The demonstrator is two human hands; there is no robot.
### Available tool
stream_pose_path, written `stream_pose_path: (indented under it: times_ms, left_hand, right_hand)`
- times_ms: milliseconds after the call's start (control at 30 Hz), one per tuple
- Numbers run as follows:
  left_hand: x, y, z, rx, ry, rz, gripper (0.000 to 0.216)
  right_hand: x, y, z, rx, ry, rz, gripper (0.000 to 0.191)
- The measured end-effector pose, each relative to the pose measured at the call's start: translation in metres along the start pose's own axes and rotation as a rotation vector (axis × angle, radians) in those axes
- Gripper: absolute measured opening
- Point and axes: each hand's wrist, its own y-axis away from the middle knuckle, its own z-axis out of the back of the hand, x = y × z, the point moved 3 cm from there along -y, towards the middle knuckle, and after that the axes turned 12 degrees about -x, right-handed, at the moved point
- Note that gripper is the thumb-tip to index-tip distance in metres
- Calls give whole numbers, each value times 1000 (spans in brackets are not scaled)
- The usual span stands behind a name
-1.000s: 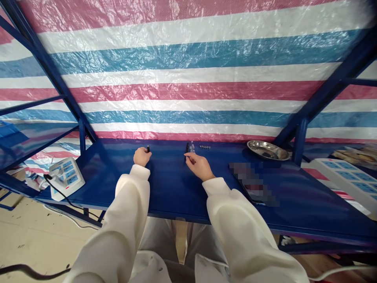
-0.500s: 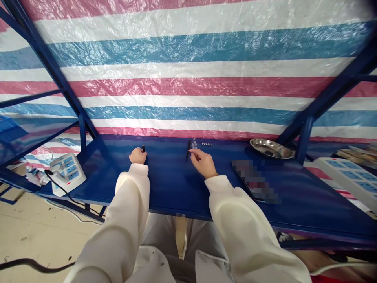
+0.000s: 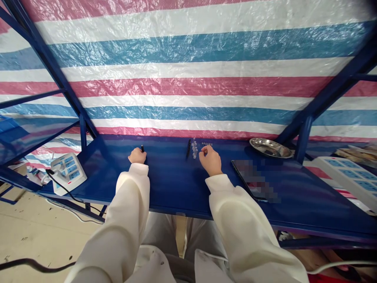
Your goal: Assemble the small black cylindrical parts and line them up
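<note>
My left hand [image 3: 137, 156] rests on the blue shelf [image 3: 173, 184], closed around a small black pen-like object [image 3: 142, 148] whose tip sticks up past the fingers. My right hand [image 3: 210, 160] lies further right with its fingers curled, just right of a row of small clear vials [image 3: 194, 148] and a thin black stick [image 3: 188, 148]. A short line of tiny dark pieces [image 3: 206, 144] lies right behind the right hand's fingertips. What the right fingers pinch, if anything, is hidden.
A metal dish [image 3: 271, 147] stands at the back right. A dark tablet [image 3: 253, 180] lies flat to the right of my right hand. White power strips sit at the left end [image 3: 68, 172] and far right [image 3: 347, 175]. A striped tarp hangs behind the shelf.
My right hand has moved right and back, from the black stick past the vials toward the tiny dark pieces. My left hand has stayed closed on its black object.
</note>
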Motion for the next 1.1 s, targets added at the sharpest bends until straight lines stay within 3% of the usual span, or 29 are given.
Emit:
stream_pose_path:
  times_ms: [167, 267, 333, 500, 633, 833, 1000, 1100]
  left_hand:
    - [1, 4, 6, 1, -31, 47, 22]
    - [-3, 9, 9, 13, -67, -17, 22]
    - [-14, 16, 8, 50, -17, -170, 20]
    - [-61, 56, 5, 168, 284, -773, 25]
    - [-92, 92, 0, 180, 234, -1087, 49]
    - [-110, 112, -21, 131, 68, -1043, 53]
    - [-112, 112, -29, 35, 117, -1050, 40]
    - [-111, 107, -29, -25, 221, -992, 21]
  right_hand:
    - [-13, 1, -14, 145, 111, -16, 21]
    - [-16, 3, -21, 218, 155, 38, 21]
    - [-16, 5, -24, 269, 187, 64, 22]
    - [-13, 7, -26, 316, 238, 100, 23]
    - [-12, 6, -28, 313, 228, 91, 22]
    - [-13, 5, -33, 310, 188, 80, 20]
    - [-13, 5, -35, 298, 173, 72, 18]
    - [-13, 4, -35, 294, 172, 63, 18]
